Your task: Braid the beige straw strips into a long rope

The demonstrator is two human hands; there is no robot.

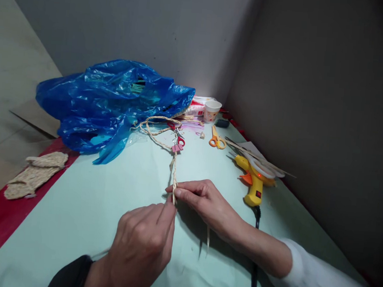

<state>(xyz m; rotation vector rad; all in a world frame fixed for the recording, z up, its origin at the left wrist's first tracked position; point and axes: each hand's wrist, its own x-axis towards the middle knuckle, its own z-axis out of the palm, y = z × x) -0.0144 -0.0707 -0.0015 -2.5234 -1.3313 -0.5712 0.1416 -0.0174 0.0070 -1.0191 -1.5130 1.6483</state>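
Note:
A thin braid of straw-coloured raffia [174, 171] runs toward me from a pink binder clip [177, 148]. Beyond the clip, its finished cord curls in loops [149, 124] beside the blue bag. My right hand [210, 203] pinches the near end of the braid between thumb and forefinger. My left hand [146, 237] is closed just below, its fingertips on the strands; its other fingers are curled and partly hidden. A loose strand [208, 240] hangs under my right wrist.
A blue plastic bag [115, 97] bulges at the back left, with a woven raffia piece [38, 173] nearer me. On the right lie a yellow glue gun [254, 181] with its cord, flat strips [259, 160] and orange scissors [215, 139]. A paper cup [211, 112] stands near the wall.

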